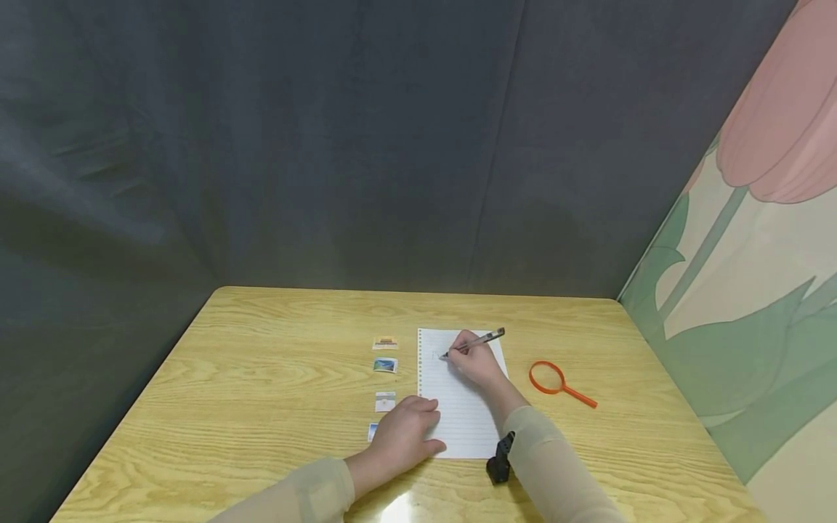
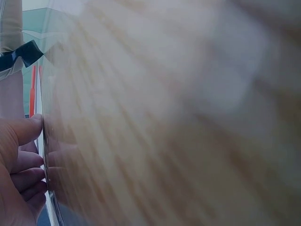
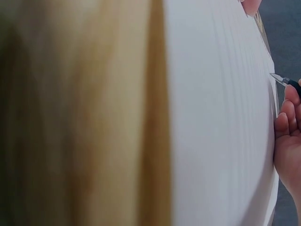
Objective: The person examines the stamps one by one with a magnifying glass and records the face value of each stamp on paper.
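A sheet of lined paper with a punched left edge lies on the table. My right hand rests on its upper part and grips a pen with a dark cap end, the tip at the paper near a few faint marks. In the right wrist view the metal pen tip points away from the curled fingers. Across the sheet's lower left edge lies my left hand, fingers relaxed and holding nothing. It partly hides the lowest of several small stamps, the nearest whole one being a pale stamp.
Left of the sheet, an orange stamp and a blue-green stamp stand in the same column. A red-orange magnifying glass lies to the right. Behind the wooden table hangs a dark curtain; a flower-patterned cloth covers the right side.
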Tool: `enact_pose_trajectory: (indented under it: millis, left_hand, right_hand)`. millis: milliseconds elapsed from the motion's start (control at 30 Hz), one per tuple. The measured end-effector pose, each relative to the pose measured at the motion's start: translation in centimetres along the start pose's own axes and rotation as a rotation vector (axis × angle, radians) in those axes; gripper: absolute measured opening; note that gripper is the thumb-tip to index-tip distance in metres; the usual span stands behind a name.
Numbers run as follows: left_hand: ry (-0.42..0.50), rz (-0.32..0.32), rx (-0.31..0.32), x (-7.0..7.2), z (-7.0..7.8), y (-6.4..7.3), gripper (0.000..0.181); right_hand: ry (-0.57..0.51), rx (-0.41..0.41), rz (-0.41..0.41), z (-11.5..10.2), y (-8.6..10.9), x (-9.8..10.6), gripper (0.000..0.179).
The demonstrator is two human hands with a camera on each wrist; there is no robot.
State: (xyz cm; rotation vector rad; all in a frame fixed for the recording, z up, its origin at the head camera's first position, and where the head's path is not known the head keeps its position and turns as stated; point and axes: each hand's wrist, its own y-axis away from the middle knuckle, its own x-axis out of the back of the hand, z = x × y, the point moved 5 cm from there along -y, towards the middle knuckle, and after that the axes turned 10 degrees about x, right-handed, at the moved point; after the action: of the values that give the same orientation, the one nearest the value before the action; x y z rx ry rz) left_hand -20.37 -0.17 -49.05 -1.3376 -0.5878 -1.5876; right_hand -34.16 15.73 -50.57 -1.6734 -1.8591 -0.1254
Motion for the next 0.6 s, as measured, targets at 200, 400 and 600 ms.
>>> enact_pose_trajectory:
  millis: [200,400,600]
  left_hand:
    - [-0.003,0.004,-0.01,0.08,0.1,-0.1,0.038]
    - [-0.005,-0.001,-0.005,0.03,0.02,-0.14,0.041]
    - [-0.007,0.002,-0.006,0.0,-0.01,-0.11,0.04]
  right_hand:
    - [-0.021,-0.004,-0.01,-0.09,0.09,0.02,0.007]
    - [-0.025,-0.02,-0.007,-0.12,0.05,-0.14,0.006]
    - [-0.005,-0.042,0.081,0.11,0.05,0.06,0.006]
